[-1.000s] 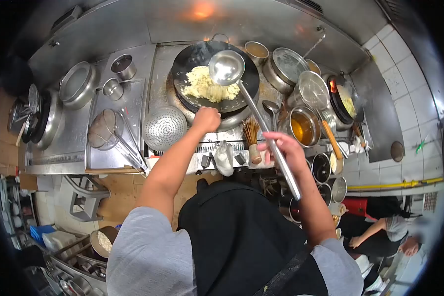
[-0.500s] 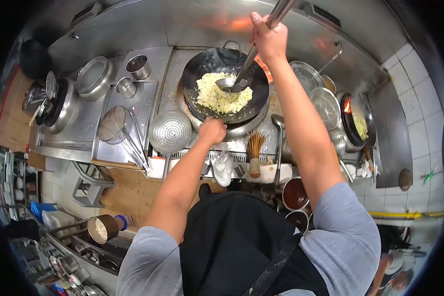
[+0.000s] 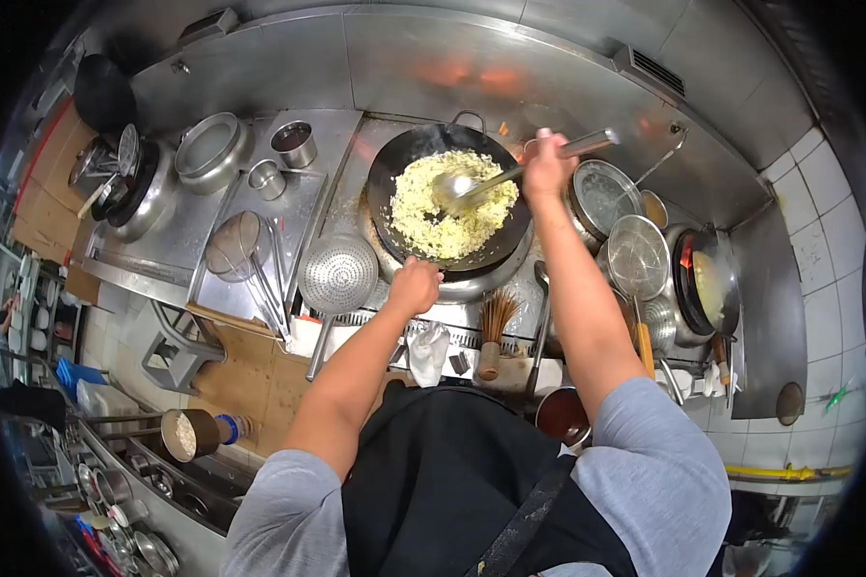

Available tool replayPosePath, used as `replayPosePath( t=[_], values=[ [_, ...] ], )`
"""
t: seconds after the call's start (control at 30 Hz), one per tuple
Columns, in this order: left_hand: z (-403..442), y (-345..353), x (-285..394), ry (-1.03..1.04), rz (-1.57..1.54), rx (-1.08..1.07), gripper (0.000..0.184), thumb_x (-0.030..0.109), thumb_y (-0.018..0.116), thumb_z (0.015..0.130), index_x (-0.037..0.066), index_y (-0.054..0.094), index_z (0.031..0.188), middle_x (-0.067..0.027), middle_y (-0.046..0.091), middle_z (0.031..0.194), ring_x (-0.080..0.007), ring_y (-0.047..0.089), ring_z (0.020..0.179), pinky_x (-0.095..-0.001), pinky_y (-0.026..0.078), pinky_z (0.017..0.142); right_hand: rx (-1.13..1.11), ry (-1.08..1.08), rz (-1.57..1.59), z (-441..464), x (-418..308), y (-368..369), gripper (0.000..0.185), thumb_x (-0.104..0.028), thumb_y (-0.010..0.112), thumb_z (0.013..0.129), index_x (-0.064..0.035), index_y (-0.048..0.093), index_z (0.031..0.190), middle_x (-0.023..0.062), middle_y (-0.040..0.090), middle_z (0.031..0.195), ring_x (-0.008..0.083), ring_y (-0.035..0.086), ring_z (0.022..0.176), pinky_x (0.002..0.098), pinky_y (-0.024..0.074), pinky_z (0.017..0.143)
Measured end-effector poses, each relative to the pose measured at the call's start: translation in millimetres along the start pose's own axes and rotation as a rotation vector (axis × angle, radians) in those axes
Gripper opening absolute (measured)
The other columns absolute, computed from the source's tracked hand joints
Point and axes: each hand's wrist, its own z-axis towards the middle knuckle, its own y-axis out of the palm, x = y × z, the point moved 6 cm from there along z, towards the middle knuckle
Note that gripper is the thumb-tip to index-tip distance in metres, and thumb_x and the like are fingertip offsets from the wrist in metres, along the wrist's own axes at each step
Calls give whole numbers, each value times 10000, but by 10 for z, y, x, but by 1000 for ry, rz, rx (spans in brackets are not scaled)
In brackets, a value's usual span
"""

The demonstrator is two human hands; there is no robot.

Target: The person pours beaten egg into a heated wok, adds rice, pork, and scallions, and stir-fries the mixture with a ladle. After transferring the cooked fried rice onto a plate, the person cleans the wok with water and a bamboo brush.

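A black wok (image 3: 385, 171) sits on the burner in front of me, with yellowish fried rice (image 3: 447, 236) spread across its inside. My left hand (image 3: 415, 287) is closed at the wok's near edge, apparently around its handle, which the fingers mostly hide. The fingers of my right hand (image 3: 547, 168) wrap round the long handle of a metal ladle (image 3: 457, 192). The ladle slants low over the wok from the right, and its blurred bowl rests in the rice.
A perforated skimmer (image 3: 339, 274) lies left of the wok. A bamboo brush (image 3: 492, 351) and a white cloth (image 3: 427, 354) are along the front edge. At right are a wire strainer (image 3: 638, 255) and a second wok (image 3: 710, 288) with flame beside it.
My right hand has come down and the ladle's handle now lies flatter. The rice is spread wider in the wok. My left hand stays at the near edge; the view has shifted slightly.
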Motion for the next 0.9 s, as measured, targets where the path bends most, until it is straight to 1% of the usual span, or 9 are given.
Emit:
replayPosePath(
  t=[0.1, 0.23, 0.33, 0.4, 0.5, 0.57, 0.63, 0.77, 0.9],
  values=[
    [-130, -151, 169, 96, -25, 106, 270, 245, 558, 951, 34, 703, 866, -177, 706, 932, -386, 612, 955, -502, 498, 849, -127, 439, 147, -138, -144, 380, 365, -169, 648, 955, -135, 420, 671, -12, 372, 546, 139, 372, 440, 334, 344, 442],
    [-973, -944, 838, 230, -98, 168, 214, 173, 575, 925, 19, 713, 868, -202, 662, 798, -382, 622, 819, -491, 464, 848, -438, 682, 17, 2, -1116, 711, 386, -176, 636, 945, -144, 381, 656, -35, 311, 545, 115, 287, 422, 330, 301, 423],
    [-890, -1041, 906, 240, -143, 242, 196, 149, 594, 910, 12, 698, 816, -201, 659, 750, -406, 620, 768, -499, 464, 845, -329, 561, -82, -11, -1076, 802, 372, -192, 675, 919, -109, 464, 625, -7, 396, 511, 136, 376, 413, 341, 324, 411],
    [-523, -705, 691, 212, -200, 159, 255, 172, 583, 929, -7, 674, 774, -235, 667, 786, -432, 614, 756, -517, 479, 824, -179, 325, -248, -49, -560, 803, 342, -191, 699, 903, -70, 554, 619, 28, 503, 510, 137, 474, 444, 352, 358, 426],
    [-562, 306, 263, 136, -87, 71, 290, 217, 583, 939, -19, 690, 808, -248, 692, 858, -437, 641, 805, -535, 504, 823, -145, 32, -215, 67, -243, 816, 330, -157, 694, 914, -122, 493, 655, 3, 463, 513, 146, 437, 385, 327, 367, 377],
    [-914, 485, 161, 152, -94, -219, 305, 260, 594, 938, -12, 713, 866, -245, 712, 939, -437, 666, 857, -536, 528, 839, -192, 76, -100, 123, -852, 966, 342, -175, 699, 916, -131, 480, 657, 7, 469, 527, 145, 448, 403, 322, 379, 389],
    [-1304, 363, 124, 20, -243, -552, 327, 263, 543, 943, 13, 713, 819, -235, 699, 844, -438, 672, 850, -547, 516, 789, -221, 56, -55, 89, -1404, 1095, 351, -185, 698, 916, -134, 468, 656, 18, 465, 536, 144, 438, 416, 317, 368, 398],
    [-1156, -808, 795, 227, -180, -241, 305, 233, 526, 944, 36, 749, 879, -252, 692, 846, -440, 671, 814, -539, 528, 755, -238, 166, -15, -359, -1906, 1224, 364, -168, 700, 916, -127, 448, 656, -5, 430, 543, 124, 396, 411, 305, 345, 394],
    [-493, -550, 595, 187, -139, -13, 258, 242, 557, 921, 70, 737, 854, -197, 718, 864, -399, 682, 832, -502, 536, 725, -214, 135, -127, -786, -753, 1042, 317, -109, 702, 906, -80, 516, 651, -18, 512, 567, 84, 462, 504, 302, 388, 473]
  ],
)
